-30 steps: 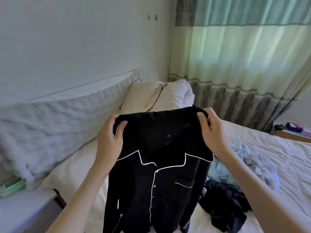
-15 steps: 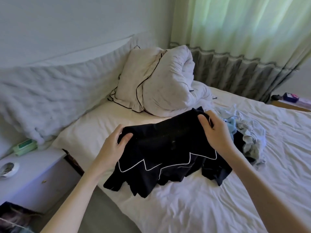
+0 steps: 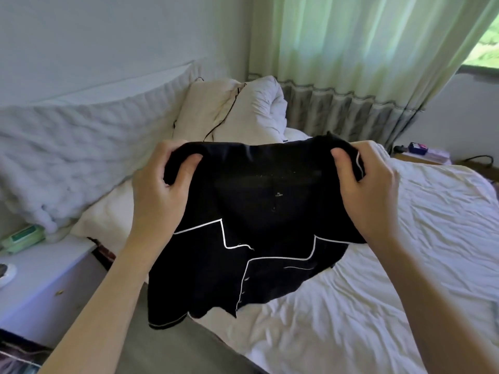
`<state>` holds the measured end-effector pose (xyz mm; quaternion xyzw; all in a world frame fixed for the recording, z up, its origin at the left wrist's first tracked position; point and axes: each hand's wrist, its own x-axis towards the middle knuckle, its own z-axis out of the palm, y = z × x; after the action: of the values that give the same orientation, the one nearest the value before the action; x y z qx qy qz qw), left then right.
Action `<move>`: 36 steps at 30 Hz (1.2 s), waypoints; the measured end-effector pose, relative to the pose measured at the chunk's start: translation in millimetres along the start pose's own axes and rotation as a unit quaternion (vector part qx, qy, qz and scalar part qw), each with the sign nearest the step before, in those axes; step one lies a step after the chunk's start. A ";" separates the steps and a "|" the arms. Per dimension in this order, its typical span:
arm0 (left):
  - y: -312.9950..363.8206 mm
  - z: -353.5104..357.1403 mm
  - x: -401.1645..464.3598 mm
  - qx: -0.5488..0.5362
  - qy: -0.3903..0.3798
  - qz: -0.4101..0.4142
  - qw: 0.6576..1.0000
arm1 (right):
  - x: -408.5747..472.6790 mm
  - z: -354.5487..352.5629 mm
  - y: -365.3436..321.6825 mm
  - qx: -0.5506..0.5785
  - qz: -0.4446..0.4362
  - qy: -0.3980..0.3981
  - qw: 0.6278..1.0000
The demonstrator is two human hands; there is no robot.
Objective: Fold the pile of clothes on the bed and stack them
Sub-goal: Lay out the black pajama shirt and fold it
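— Is the black pyjama shirt [image 3: 251, 225] going down yet?
— No. Half a second ago it was sagging onto the bed [image 3: 405, 265]; now it is being lifted taut again above the bed's near edge.
— And the grip?
— The left hand [image 3: 159, 190] and the right hand [image 3: 370, 190] are pinching its shoulders, fingers [image 3: 340, 155] curled into the cloth.
— So she's shaking it flat; I'd guess the folding isn't started.

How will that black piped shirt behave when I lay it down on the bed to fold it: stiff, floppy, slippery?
Probably floppy: the black shirt sags between the left hand and right hand, its hem hanging in uneven points. It looks light, since pinched shoulders carry it all. The open button front may splay apart when laid on the bed, so expect to smooth it.
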<state>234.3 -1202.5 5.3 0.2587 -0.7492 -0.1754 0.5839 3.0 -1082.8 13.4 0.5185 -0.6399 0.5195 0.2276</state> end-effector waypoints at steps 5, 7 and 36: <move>-25.0 19.3 25.0 0.019 0.038 0.018 0.999 | 23.0 31.1 17.4 -0.039 0.002 0.027 0.999; -51.6 37.7 32.7 0.035 0.038 0.009 0.999 | 31.4 57.2 35.8 -0.048 0.003 0.014 0.999; -571.6 212.7 -175.6 0.269 -0.296 -0.492 0.773 | -231.7 523.6 341.1 -0.007 0.271 -0.528 0.805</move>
<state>165.8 -1566.7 -510.0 0.6741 -0.6718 -0.2981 0.0730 -91.3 -1482.0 -512.0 0.5167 -0.7795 0.2013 -0.2913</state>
